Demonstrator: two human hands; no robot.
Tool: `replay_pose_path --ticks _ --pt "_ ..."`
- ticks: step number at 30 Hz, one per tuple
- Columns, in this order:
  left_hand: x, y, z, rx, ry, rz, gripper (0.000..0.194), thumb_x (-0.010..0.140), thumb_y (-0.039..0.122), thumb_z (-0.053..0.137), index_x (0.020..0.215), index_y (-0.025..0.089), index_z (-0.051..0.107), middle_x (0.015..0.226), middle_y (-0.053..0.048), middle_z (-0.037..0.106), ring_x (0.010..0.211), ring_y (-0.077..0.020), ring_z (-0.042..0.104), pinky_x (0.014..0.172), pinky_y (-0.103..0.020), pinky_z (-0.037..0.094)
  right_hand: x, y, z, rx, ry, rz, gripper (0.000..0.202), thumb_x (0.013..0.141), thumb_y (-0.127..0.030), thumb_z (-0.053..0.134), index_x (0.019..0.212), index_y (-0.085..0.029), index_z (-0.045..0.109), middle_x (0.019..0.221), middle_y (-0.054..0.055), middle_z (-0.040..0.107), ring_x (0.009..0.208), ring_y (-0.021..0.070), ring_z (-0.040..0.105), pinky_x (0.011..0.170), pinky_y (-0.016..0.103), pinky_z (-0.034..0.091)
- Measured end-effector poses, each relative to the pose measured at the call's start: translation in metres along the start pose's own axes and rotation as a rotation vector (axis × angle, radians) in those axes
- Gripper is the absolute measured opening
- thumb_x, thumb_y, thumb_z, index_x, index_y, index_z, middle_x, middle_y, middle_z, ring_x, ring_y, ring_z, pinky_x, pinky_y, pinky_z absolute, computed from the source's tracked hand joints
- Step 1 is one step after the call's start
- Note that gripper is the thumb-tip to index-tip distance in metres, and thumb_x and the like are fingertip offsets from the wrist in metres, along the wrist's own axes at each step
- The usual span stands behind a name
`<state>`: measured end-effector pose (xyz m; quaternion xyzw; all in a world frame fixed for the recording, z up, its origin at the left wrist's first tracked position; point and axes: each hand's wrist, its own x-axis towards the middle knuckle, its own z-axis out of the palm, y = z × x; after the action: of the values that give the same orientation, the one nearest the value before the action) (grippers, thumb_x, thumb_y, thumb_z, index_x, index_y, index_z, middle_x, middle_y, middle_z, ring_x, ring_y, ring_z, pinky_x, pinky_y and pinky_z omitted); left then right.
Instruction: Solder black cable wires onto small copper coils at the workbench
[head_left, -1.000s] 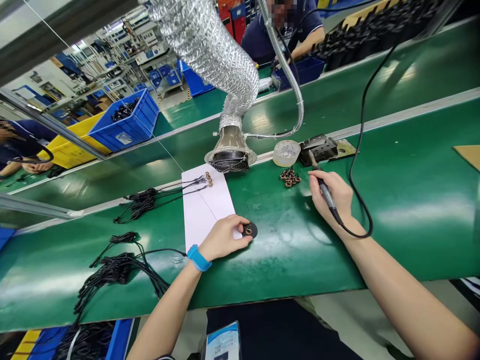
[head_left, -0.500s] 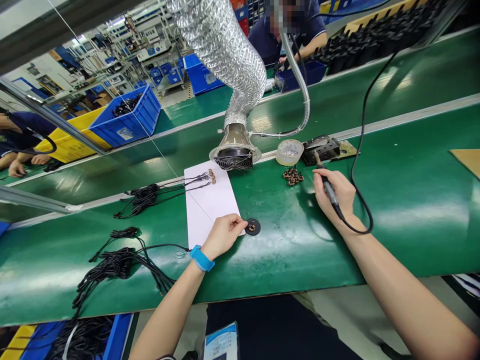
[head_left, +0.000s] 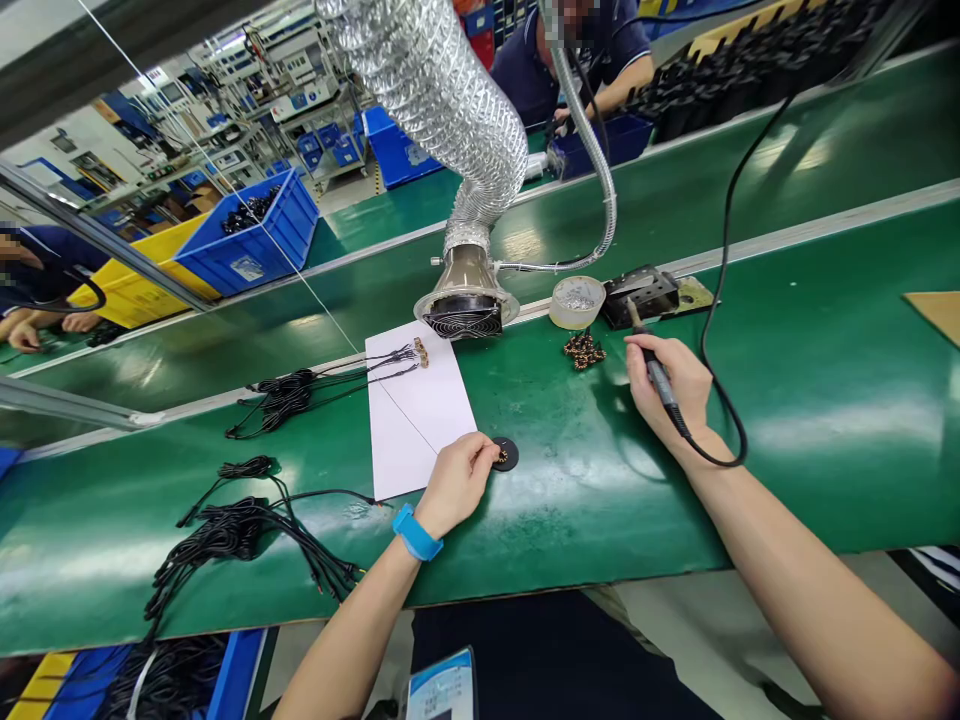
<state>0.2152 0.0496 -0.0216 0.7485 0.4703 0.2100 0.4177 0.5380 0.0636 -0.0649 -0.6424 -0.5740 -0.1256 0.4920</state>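
Note:
My right hand (head_left: 671, 385) grips a soldering iron (head_left: 658, 378) like a pen, its tip pointing up at the perforated metal stand (head_left: 641, 295). A thin solder wire (head_left: 324, 308) slants down from the upper left to my left hand (head_left: 459, 485), whose thumb and forefinger are pinched together. Those fingertips are at the left edge of a round black disc (head_left: 511, 455) and partly cover it. Small copper-coloured parts form a ring on the disc. Beyond it lies a heap of small black-and-copper parts (head_left: 583, 350), beside a round translucent tub (head_left: 577, 302).
White paper (head_left: 409, 430) carries cable ends with small brown parts. Black cable bundles (head_left: 232, 530) lie to the left. A fume duct nozzle (head_left: 465, 300) hangs over the bench. The iron's cord (head_left: 726, 250) loops on the right. Co-workers sit across the line.
My left hand has shifted slightly right and turned, its fingertips now over the disc's left part. The solder wire's lower end moved with it. My right hand and the iron stay almost still.

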Motion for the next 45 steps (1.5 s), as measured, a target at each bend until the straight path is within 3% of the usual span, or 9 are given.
replay_pose_path --ticks 6,9,14,22,29,37,45 --pt "0.011 0.002 -0.003 -0.051 0.057 -0.116 0.044 0.092 0.054 0.055 0.069 0.016 0.060 0.060 0.002 0.054 0.058 -0.0119 0.045 0.056 -0.024 0.034 0.002 0.001 0.001 -0.010 -0.008 0.016 0.022 0.098 -0.031 0.052 0.105 -0.019 0.069 0.091 0.010 0.072 0.078 0.0189 0.065 0.075 0.030 0.050" --pt "0.018 0.005 -0.001 -0.051 0.030 -0.141 0.033 0.087 0.045 0.062 0.069 0.017 0.058 0.058 0.003 0.052 0.056 -0.0109 0.044 0.054 -0.023 0.032 0.002 0.001 0.001 -0.006 -0.007 0.015 0.022 0.098 -0.031 0.052 0.105 -0.019 0.069 0.092 0.010 0.072 0.079 0.0193 0.065 0.075 0.031 0.050" --pt "0.022 0.000 -0.002 -0.104 -0.044 -0.169 0.015 0.081 0.025 0.054 0.069 0.017 0.059 0.061 0.002 0.055 0.057 -0.0107 0.046 0.055 -0.022 0.034 0.003 0.000 0.001 0.001 -0.021 0.010 0.023 0.099 -0.031 0.051 0.106 -0.020 0.069 0.092 0.010 0.072 0.080 0.0192 0.065 0.077 0.031 0.050" --pt "0.016 -0.010 -0.003 -0.274 -0.107 -0.162 0.020 0.086 0.034 0.058 0.079 0.016 0.061 0.074 -0.001 0.060 0.068 -0.0129 0.054 0.065 -0.023 0.044 0.003 -0.004 0.003 0.010 -0.041 -0.002 0.021 0.097 -0.031 0.053 0.104 -0.019 0.070 0.092 0.009 0.072 0.078 0.0181 0.065 0.076 0.030 0.050" --pt "0.006 -0.008 0.001 -0.373 -0.013 -0.133 0.024 0.091 0.039 0.059 0.086 0.016 0.064 0.081 -0.003 0.063 0.077 -0.0143 0.058 0.074 -0.026 0.047 0.005 -0.007 0.003 0.050 -0.007 -0.029 0.019 0.096 -0.028 0.055 0.104 -0.019 0.070 0.092 0.009 0.072 0.080 0.0179 0.066 0.078 0.029 0.051" --pt "-0.001 0.001 0.012 -0.200 0.097 -0.256 0.043 0.075 0.056 0.077 0.074 0.016 0.061 0.062 0.001 0.060 0.057 -0.0110 0.048 0.053 -0.023 0.034 0.005 -0.008 0.003 0.033 -0.018 -0.034 0.020 0.096 -0.029 0.055 0.103 -0.019 0.071 0.089 0.009 0.072 0.077 0.0177 0.064 0.076 0.029 0.050" --pt "-0.002 0.002 0.011 -0.259 0.075 -0.250 0.022 0.078 0.036 0.069 0.073 0.016 0.061 0.059 0.002 0.055 0.054 -0.0095 0.043 0.052 -0.023 0.030 0.006 -0.008 0.000 0.029 0.006 -0.007 0.022 0.097 -0.030 0.053 0.103 -0.019 0.070 0.093 0.010 0.073 0.080 0.0195 0.066 0.078 0.031 0.051"
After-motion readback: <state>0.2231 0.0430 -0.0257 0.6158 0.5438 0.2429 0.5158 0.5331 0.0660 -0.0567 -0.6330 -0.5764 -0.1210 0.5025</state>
